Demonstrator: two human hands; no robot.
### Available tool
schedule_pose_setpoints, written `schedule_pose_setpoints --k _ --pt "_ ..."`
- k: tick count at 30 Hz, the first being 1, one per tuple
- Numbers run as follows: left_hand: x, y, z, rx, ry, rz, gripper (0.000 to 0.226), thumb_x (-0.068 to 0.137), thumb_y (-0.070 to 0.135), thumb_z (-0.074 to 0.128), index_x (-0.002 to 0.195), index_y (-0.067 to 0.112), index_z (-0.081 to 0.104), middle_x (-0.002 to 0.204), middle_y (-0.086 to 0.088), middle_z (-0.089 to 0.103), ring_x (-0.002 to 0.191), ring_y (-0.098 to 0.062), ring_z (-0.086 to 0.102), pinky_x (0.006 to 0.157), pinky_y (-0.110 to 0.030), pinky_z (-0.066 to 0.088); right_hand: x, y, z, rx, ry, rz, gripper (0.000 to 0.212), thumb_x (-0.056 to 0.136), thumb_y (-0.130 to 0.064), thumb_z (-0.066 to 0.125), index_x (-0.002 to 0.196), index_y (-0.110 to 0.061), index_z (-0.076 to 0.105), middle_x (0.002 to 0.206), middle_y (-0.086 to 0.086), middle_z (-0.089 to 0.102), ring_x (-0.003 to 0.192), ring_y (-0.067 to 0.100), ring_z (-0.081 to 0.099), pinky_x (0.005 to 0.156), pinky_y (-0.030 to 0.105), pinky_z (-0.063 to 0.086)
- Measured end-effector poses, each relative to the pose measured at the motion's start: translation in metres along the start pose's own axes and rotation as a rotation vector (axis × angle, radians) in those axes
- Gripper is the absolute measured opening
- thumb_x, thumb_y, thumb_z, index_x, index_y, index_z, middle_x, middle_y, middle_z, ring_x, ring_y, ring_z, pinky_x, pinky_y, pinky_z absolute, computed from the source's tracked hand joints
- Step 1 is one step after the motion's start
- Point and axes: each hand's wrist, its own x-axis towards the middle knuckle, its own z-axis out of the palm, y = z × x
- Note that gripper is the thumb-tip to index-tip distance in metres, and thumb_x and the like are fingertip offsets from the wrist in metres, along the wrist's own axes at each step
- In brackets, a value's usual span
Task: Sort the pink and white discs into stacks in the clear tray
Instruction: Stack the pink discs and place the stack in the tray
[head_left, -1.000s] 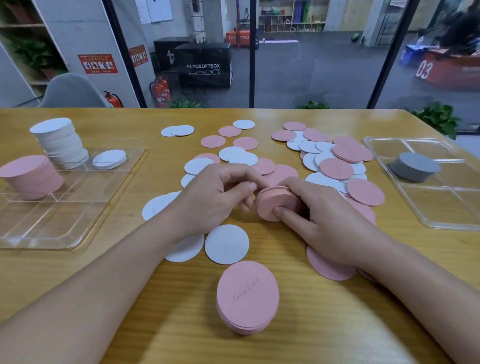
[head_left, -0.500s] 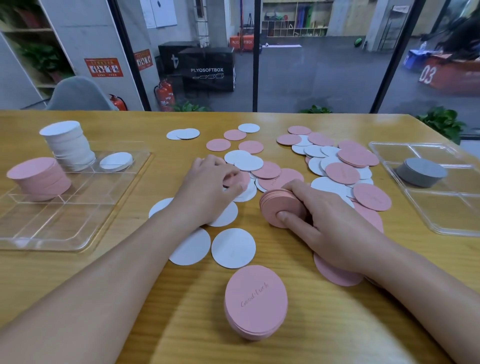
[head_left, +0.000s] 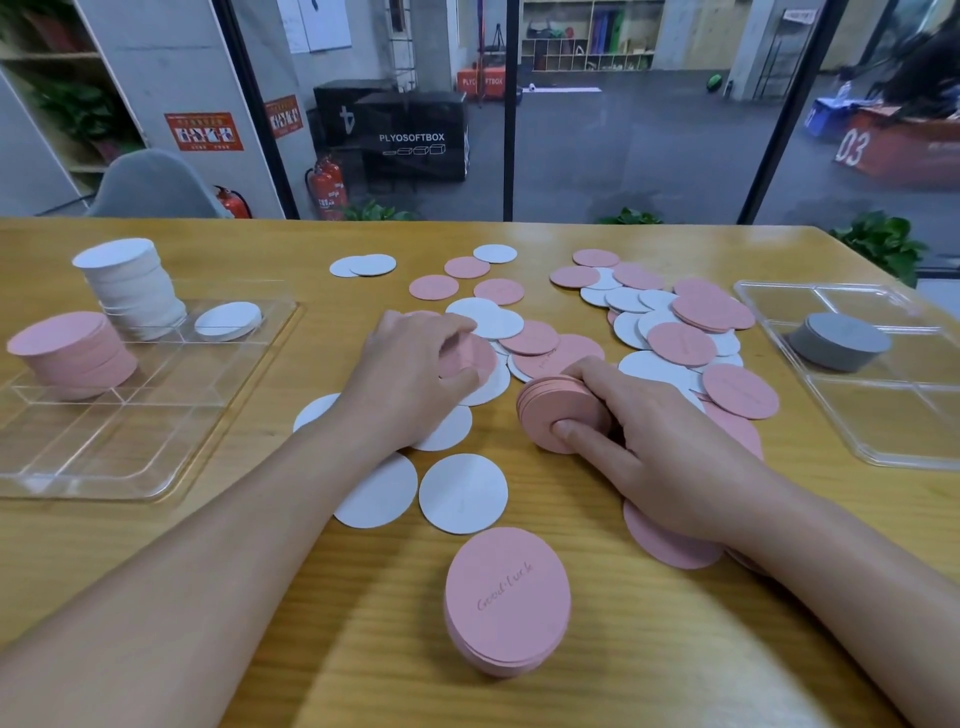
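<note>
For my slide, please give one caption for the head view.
Left hand picks a pink disc while right hand holds an on-edge pink stack.

A wooden table (head_left: 649, 649) carries a scatter of pink and white discs (head_left: 680, 332) across its middle and far side. A clear tray (head_left: 156, 467) lies at the left, a second clear tray (head_left: 883, 447) at the right. A short pink stack (head_left: 506, 603) stands near the front edge, just behind it two white discs (head_left: 462, 491) lying flat.
</note>
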Motion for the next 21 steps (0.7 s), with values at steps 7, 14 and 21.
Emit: schedule_pose_setpoints --k 7,14,21 --pt "0.0 -0.003 -0.01 -0.354 0.123 0.065 0.01 0.096 0.023 0.085 0.099 0.033 0.082 0.096 -0.003 0.075 0.081 -0.028 0.058 0.073 -0.039 0.048 -0.001 0.0 0.0 0.004 0.005 0.01 0.012 0.106 -0.043 0.06 0.111 -0.036 0.052 0.085 -0.018 0.063 0.084 0.008 0.058 0.066 0.027 0.042" --pt "-0.017 0.005 -0.016 -0.436 -0.208 0.269 0.015 0.107 0.014 0.071 0.093 0.014 0.078 0.086 -0.002 0.071 0.079 -0.01 0.061 0.075 -0.027 0.049 0.0 0.002 -0.001 -0.002 0.032 0.05 0.018 0.106 -0.043 0.061 0.114 -0.03 0.052 0.088 -0.013 0.064 0.082 0.01 0.058 0.072 0.035 0.049" --pt "-0.029 0.023 -0.01 -0.53 -0.379 0.36 0.046 0.107 -0.011 0.049 0.126 0.019 0.078 0.103 0.011 0.078 0.09 -0.011 0.07 0.083 -0.03 0.058 -0.002 -0.001 -0.001 -0.003 0.014 0.025 0.024 0.105 -0.045 0.06 0.126 -0.037 0.051 0.092 -0.02 0.063 0.088 0.004 0.059 0.07 0.025 0.046"
